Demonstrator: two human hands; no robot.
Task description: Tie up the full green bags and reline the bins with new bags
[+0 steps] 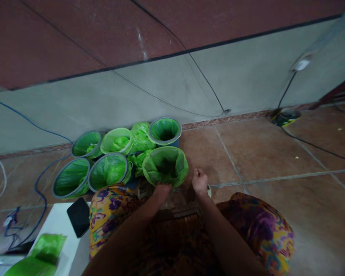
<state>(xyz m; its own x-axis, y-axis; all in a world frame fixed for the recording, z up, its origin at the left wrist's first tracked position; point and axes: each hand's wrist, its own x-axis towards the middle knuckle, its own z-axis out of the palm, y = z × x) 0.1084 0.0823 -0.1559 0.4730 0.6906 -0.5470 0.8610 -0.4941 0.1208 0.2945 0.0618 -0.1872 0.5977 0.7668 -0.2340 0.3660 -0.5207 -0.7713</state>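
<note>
My left hand (161, 190) is closed on the near edge of a green plastic bag (166, 165) that stands open on the tiled floor. My right hand (200, 181) is a fist just right of that bag, apart from it; what it holds, if anything, I cannot make out. Behind the bag stand several small grey bins lined with green bags, such as one bin (165, 131) by the wall and another bin (108, 171) to the left. My knees in patterned cloth frame both arms.
A white surface (60, 226) at lower left carries a black phone (78, 216) and folded green bags (43, 253). Blue and black cables run along the grey wall (189, 88) and floor. Brown floor tiles (276, 153) stretch to the right.
</note>
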